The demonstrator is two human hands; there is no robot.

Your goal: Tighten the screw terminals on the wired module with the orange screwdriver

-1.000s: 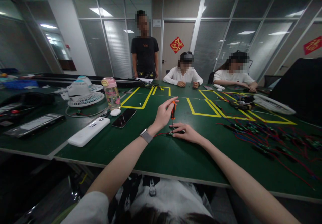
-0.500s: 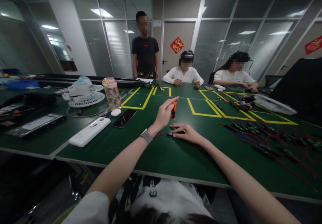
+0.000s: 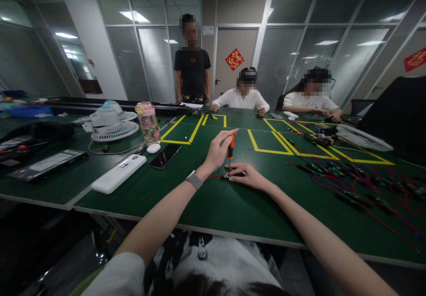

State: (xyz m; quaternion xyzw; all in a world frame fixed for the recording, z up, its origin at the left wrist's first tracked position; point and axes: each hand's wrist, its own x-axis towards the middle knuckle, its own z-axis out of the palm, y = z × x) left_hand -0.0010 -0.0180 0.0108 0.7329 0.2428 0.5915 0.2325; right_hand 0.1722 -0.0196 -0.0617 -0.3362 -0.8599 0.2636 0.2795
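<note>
Left hand (image 3: 218,148) loosely round screwdriver (image 3: 231,147), right hand (image 3: 246,175), fingers parted, against small board (image 3: 226,176)

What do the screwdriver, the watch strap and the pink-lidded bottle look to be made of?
Screwdriver: orange-and-black handle, probably plastic or rubber; thin grey shaft, which looks like metal.
Watch strap: grey with a light sheen, perhaps metal mesh, though fabric is possible.
Bottle: see-through body, likely plastic, possibly glass; opaque pink lid, probably plastic.

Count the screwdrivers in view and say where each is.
1: the orange-and-black screwdriver, upright, handle at the left hand, tip down at the small circuit board by the right hand. Others may be hidden among the wires.
</note>
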